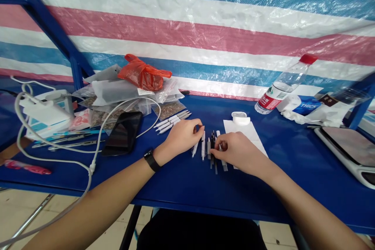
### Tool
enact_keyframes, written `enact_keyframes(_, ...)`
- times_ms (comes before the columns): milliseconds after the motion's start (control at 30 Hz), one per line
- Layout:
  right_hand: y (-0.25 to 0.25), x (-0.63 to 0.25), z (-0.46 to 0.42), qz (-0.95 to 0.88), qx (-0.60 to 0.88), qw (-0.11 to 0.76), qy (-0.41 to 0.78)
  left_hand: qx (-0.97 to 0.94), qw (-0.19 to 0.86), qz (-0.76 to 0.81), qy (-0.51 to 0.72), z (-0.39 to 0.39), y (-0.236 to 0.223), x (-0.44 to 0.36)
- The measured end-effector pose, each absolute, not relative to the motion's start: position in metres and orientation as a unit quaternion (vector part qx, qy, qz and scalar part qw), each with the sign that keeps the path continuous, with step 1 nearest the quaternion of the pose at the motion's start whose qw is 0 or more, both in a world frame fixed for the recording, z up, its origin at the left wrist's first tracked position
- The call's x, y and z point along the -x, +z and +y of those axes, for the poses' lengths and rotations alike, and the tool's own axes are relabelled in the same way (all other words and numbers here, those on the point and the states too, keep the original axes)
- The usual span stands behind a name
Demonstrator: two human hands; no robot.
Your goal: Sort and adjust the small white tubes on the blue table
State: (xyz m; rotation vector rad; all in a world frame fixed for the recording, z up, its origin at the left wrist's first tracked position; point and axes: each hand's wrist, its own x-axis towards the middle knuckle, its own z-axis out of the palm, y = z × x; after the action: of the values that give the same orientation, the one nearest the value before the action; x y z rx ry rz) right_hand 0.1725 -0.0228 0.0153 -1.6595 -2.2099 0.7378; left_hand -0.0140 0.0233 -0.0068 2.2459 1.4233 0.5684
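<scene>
My left hand [185,136], with a dark band on the wrist, is curled with thumb and fingertips close together. Just under its fingers lie a short white pen part [195,150] and a white pen barrel [203,146]. My right hand [238,149] is bent into a pinch over a row of pen parts. Its fingertips meet at a grey-tipped clear piece [209,148] and thin dark refills [213,140]; what they grip is too small to make out. Several assembled white pens [172,121] lie side by side beyond my left hand.
A white paper sheet [254,134] with a white earphone case [240,118] lies beyond my right hand. Leftward are a black phone [123,133], white cable [93,164] and plastic bags [114,91]. A bottle [281,86] and scale [348,148] stand on the right.
</scene>
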Motion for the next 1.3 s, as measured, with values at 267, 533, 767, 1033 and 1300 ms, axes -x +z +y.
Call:
enact_keyframes(267, 0.019, -0.182, -0.016, -0.716, 0.59, 0.282, 0.243, -0.809, 0.217, 0.508, 0.201, 0.023, -0.005, 0.014)
enact_keyframes(533, 0.006, -0.165, -0.013, -0.696, 0.581, 0.312, 0.285, -0.809, 0.213, 0.513, 0.193, 0.023, -0.007, 0.014)
enact_keyframes(767, 0.013, -0.176, -0.012, -0.69, 0.566, 0.353, 0.28, -0.825, 0.135, 0.524, 0.161, 0.024, 0.003, 0.021)
enact_keyframes(1033, 0.018, -0.181, -0.01, -0.698, 0.566, 0.363, 0.247, -0.793, -0.006, 0.603, 0.087, 0.031, 0.026, 0.054)
enact_keyframes(1300, 0.016, -0.179, -0.012, -0.715, 0.55, 0.354, 0.247, -0.791, 0.007, 0.612, -0.002, 0.033, 0.019, 0.053)
